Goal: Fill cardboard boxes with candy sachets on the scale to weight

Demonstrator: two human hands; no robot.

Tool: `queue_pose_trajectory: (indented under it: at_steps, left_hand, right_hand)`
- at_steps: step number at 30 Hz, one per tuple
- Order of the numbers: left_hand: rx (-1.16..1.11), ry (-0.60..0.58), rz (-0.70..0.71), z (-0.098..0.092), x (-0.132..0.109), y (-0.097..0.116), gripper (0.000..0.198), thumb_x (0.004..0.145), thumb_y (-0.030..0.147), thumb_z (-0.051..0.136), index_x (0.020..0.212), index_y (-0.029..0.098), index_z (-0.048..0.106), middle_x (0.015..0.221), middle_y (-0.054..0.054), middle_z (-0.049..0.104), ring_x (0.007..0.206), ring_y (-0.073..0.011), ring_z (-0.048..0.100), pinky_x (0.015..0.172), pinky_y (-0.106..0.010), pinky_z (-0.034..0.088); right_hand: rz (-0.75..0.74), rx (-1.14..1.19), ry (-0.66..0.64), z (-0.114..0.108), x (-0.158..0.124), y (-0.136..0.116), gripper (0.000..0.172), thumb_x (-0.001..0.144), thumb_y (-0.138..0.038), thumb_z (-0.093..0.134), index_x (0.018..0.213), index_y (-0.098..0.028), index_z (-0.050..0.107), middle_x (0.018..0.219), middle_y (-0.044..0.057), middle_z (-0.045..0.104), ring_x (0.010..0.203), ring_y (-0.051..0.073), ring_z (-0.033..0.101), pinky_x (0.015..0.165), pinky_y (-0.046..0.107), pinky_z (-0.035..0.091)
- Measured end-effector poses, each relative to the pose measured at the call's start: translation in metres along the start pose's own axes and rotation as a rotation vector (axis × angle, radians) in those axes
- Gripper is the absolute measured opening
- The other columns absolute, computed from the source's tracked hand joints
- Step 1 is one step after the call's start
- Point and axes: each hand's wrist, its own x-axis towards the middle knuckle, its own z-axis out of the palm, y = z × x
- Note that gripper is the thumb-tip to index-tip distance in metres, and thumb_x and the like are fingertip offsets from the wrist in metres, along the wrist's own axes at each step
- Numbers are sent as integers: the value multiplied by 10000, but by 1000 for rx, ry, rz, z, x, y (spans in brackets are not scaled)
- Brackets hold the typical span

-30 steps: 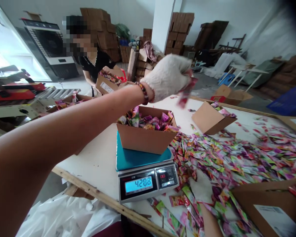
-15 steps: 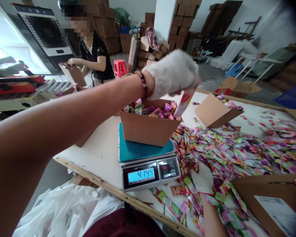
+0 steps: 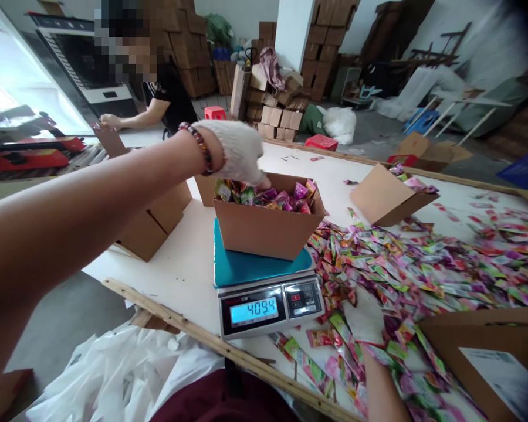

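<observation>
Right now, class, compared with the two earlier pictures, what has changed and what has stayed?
The left hand has moved left and down over the packets in the open carton; the red packet it held no longer shows in it. The scale reads 409.4, down from 420.8 and 414.4. A co-worker's hand is farther left. The right hand stays on the loose pile, and the carton stays on the scale.

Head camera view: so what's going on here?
The person's white-gloved left hand is at the top of an open brown cardboard box filled with shiny multicoloured packets; whether it grips one is hidden. The box sits on a silver digital scale with a teal platform, its lit display reading 409.4. The right hand, also gloved, is among loose multicoloured packets spread over the white tabletop. Farther back, a co-worker in black has a hand at another brown carton.
</observation>
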Motion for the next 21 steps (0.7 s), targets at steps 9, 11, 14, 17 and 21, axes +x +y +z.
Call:
queue_pose_trajectory:
  at_steps: [9,11,14,17,21]
  left_hand:
    - [232,-268,106,14,-29,-59,250,826,353,728,1000,179,777,744,26,649,674,-104,541,736,-261,408]
    - [178,-224,140,17,-30,-61,216,815,254,705,994,168,791,744,40,664,675,-83,521,727,-235,396]
    - [139,-137,62,12,-32,-58,220,803,165,679,987,156,799,685,71,655,647,-60,494,759,-206,423]
    - [-2,11,44,-8,-37,-41,127,843,165,674,868,150,798,645,67,637,609,-56,517,745,-222,461]
    - [-615,257,296,-35,-38,-1,285,906,246,692,1171,144,714,948,-6,731,772,-98,685,733,-237,532]
  right_hand:
    - [24,-32,-11,-1,-1,-2,80,837,-242,618,839,-223,540,822,36,609,819,215,556,721,315,329]
    - [33,-35,-19,-2,-1,-3,70,840,-239,618,849,-221,551,826,38,618,822,219,565,730,318,338]
    - [17,-29,-22,-4,-1,-3,41,855,-229,605,852,-220,565,859,52,646,850,228,593,756,323,359]
    - [30,0,-25,-2,-1,-3,25,850,-231,600,842,-223,578,882,59,671,863,235,619,761,320,379]
    - [78,125,-25,-7,-1,-12,142,797,-245,623,931,-215,661,929,71,704,895,260,645,765,324,411]
